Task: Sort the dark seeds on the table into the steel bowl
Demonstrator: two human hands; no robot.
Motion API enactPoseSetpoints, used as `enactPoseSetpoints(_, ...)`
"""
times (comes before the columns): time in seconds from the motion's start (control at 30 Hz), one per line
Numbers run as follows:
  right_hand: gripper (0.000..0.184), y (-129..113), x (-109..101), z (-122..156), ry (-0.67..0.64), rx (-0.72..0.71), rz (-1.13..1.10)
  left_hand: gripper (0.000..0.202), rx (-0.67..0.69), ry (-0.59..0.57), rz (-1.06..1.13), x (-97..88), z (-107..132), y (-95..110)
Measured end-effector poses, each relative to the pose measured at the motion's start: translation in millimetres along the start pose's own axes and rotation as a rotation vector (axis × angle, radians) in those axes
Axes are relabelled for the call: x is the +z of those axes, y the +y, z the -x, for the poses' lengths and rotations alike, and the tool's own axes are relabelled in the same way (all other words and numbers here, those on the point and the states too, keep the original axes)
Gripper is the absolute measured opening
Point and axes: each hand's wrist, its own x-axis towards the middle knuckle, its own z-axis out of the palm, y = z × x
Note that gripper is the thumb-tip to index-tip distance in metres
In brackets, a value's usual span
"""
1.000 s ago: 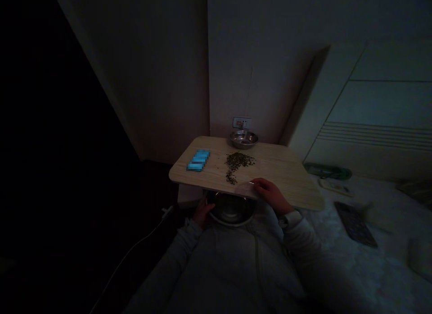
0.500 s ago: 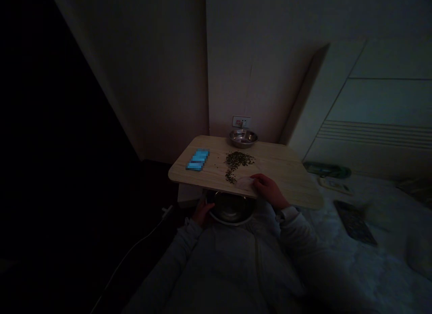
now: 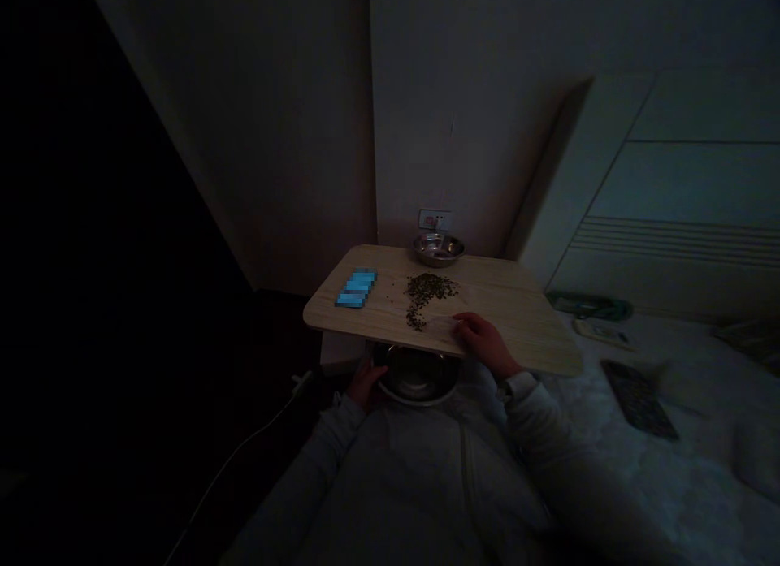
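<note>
My left hand (image 3: 366, 382) is closed on the left rim of a metal bowl (image 3: 419, 401), its thumb over the edge. The bowl sits against my lap, and the table's front edge hides its far part. On the wooden tabletop (image 3: 505, 306), my right hand (image 3: 481, 339) pinches a thin, pale, see-through piece (image 3: 442, 323), too dim to name. Just beyond its left end lies a loose heap of small dark green bits (image 3: 431, 287), with a thin tail of them running toward me.
A shiny steel bowl (image 3: 439, 250) stands at the table's back edge, below a wall socket (image 3: 435, 219). A phone with a lit, blurred screen (image 3: 357, 288) lies at left. To the right is a bed (image 3: 585, 412) holding a dark flat patterned object (image 3: 639, 398). A white cable (image 3: 235, 452) trails at lower left.
The picture is slightly darker. Both hands, the bowl and the green bits stay almost in place; the pale piece under my right fingers looks flatter and fainter.
</note>
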Motion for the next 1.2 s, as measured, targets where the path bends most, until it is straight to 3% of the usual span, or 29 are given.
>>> enactPoseSetpoints(0.23,0.032,1.2,1.6,0.0,0.017,-0.004,0.108,0.047,0.045,-0.037,-0.01,-7.2,-10.2,-6.5)
enactPoseSetpoints(0.53,0.029,0.7,0.6,0.5,0.14,0.016,0.064,0.042,0.044,-0.05,-0.023,-9.6,-11.6,-4.1)
enactPoseSetpoints(0.7,0.03,-2.8,-1.7,2.2,0.034,0.013,-0.038,0.042,0.045,-0.044,-0.019,-11.1,-4.7,5.7)
enactPoseSetpoints(0.8,0.028,-4.0,-1.8,2.5,-0.011,0.018,-0.07,0.049,0.002,-0.035,-0.026,-8.4,-2.1,2.3)
enactPoseSetpoints(0.93,0.026,-3.5,-1.7,2.3,-0.058,-0.007,-0.111,0.043,-0.003,0.017,-0.022,-3.8,-3.8,-4.2)
enactPoseSetpoints(1.2,0.023,-6.1,-0.5,-2.1,-0.043,0.014,-0.051,0.057,0.034,0.026,-0.02,-7.2,-8.3,-4.9)
